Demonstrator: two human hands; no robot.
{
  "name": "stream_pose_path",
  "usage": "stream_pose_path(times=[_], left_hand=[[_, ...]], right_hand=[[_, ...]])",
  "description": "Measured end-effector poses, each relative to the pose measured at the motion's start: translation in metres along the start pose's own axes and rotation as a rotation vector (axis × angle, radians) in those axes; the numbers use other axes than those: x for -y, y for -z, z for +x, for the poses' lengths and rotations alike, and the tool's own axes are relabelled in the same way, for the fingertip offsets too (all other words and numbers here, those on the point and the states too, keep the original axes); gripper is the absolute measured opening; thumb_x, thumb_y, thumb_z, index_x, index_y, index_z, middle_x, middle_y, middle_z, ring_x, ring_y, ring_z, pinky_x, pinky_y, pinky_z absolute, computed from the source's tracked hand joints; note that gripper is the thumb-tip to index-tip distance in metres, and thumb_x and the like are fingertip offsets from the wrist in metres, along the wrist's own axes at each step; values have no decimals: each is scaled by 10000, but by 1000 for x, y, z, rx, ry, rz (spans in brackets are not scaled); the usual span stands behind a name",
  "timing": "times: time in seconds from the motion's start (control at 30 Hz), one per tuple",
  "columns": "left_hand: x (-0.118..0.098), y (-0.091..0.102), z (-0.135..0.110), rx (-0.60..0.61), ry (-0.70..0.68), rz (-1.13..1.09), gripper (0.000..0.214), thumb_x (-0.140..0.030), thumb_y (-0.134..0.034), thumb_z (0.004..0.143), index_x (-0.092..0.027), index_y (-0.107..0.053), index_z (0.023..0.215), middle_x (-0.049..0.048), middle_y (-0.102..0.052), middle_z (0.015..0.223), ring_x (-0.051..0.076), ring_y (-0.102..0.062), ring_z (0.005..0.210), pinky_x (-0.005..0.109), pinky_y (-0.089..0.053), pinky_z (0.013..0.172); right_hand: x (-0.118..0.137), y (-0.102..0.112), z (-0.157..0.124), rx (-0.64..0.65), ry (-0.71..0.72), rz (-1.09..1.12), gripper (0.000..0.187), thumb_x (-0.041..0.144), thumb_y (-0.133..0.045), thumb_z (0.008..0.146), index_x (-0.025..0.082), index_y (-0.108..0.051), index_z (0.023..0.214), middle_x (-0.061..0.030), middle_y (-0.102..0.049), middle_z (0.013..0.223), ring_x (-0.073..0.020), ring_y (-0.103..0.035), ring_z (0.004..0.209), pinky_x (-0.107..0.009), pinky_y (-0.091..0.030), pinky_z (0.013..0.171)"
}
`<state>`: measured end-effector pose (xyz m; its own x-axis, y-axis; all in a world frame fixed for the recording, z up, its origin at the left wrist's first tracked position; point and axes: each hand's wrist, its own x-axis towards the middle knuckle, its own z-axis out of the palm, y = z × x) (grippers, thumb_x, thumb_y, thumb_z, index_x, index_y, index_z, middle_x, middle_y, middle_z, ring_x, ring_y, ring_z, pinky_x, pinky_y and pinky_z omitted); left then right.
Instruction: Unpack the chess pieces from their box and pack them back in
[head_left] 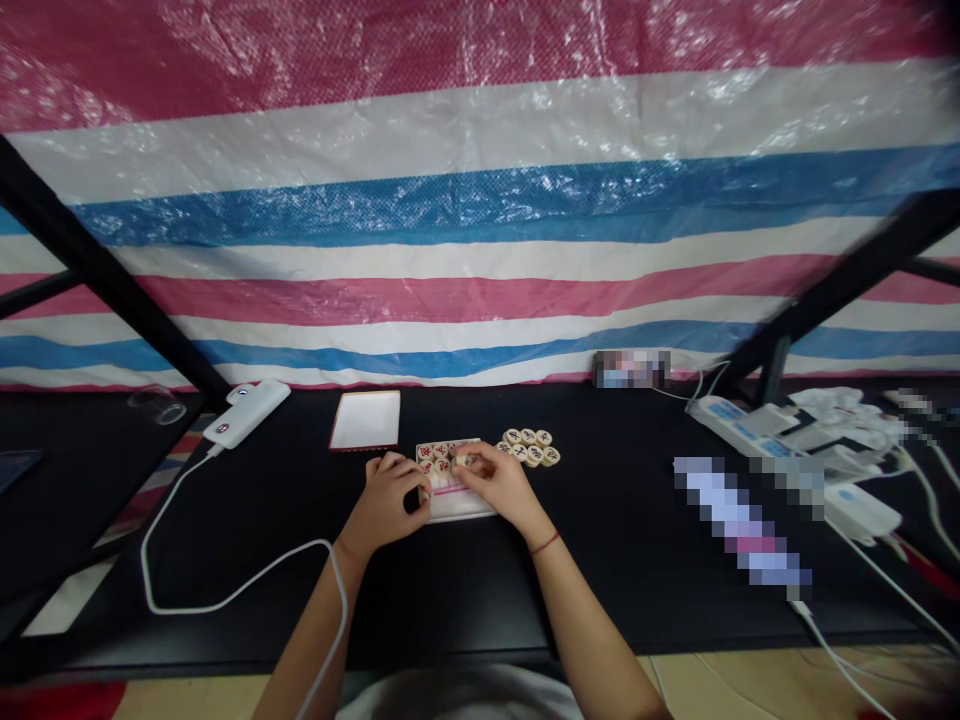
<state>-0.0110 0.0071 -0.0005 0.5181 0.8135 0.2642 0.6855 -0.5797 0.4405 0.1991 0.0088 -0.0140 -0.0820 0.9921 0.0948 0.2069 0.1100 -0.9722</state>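
A shallow white box (465, 508) on the black table holds Chinese chess pieces (441, 466) with red characters, laid in rows. My left hand (384, 503) curls around the box's left side, its thumb and fingertips at the edge. Over the box's right part, my right hand (506, 485) has its fingers pinched together on a Chinese chess piece (466, 461), partly covered by the fingers. Just right of the box lie several loose pieces (534, 452) with dark characters, grouped close together. Part of the box's inside is hidden by my right hand.
A white box lid (366, 420) with a red rim lies behind my left hand. At left, a white power bank (247, 415) has a cable looping over my left forearm. A power strip (750, 425) with chargers and a blurred-out device (739, 525) lie at right. Striped sheeting (480, 250) hangs behind.
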Motion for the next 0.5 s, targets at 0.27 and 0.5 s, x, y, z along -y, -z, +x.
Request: stream_pose_path(times=[0.27, 0.5], left_hand=[[1, 1, 2, 20, 19, -29, 68, -222, -601, 808, -221, -625, 745, -15, -706, 901, 184, -530, 954, 370, -266, 856], [5, 1, 3, 29, 18, -47, 101, -243, -629, 823, -218, -629, 724, -20, -708, 918, 175, -552, 946, 361, -272, 853]], right_hand=[[-2, -2, -1, 27, 19, -33, 289, 380, -677, 763, 178, -668, 969, 17, -607, 600, -119, -562, 537, -226, -451, 542], [-6, -2, 0, 28, 27, -52, 295, 370, -673, 761, 171, -668, 979, -2, -640, 634, -132, -589, 559, -237, -470, 563]])
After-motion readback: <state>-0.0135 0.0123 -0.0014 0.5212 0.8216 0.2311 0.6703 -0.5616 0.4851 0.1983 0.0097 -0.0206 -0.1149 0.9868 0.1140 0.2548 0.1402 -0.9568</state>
